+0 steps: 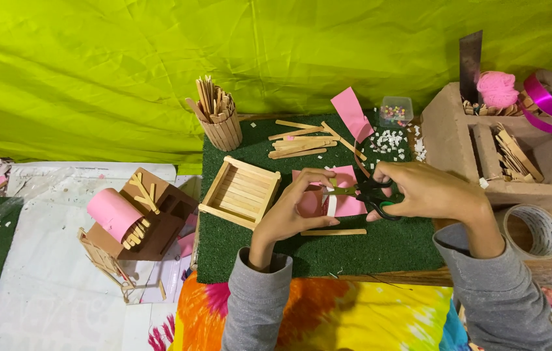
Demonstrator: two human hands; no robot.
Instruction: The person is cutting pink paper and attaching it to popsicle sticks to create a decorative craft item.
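My right hand point(429, 192) grips black-handled scissors point(375, 194) whose blades point left. My left hand point(292, 209) pinches a small white strip point(332, 205) right at the blades, over a pink paper sheet point(349, 203). Both hands hover above a dark green grass mat point(380, 247). A flat wooden stick point(333, 232) lies just below the hands. A square tray made of craft sticks point(240, 192) rests to the left of my left hand.
A stick-built cup of craft sticks point(216, 117), loose sticks point(299, 146), pink paper point(352, 112) and a bead box point(395, 110) sit at the mat's back. A cardboard organiser point(458, 140) and tape roll point(535, 229) are right; a pink roll point(112, 211) on a brown holder is left.
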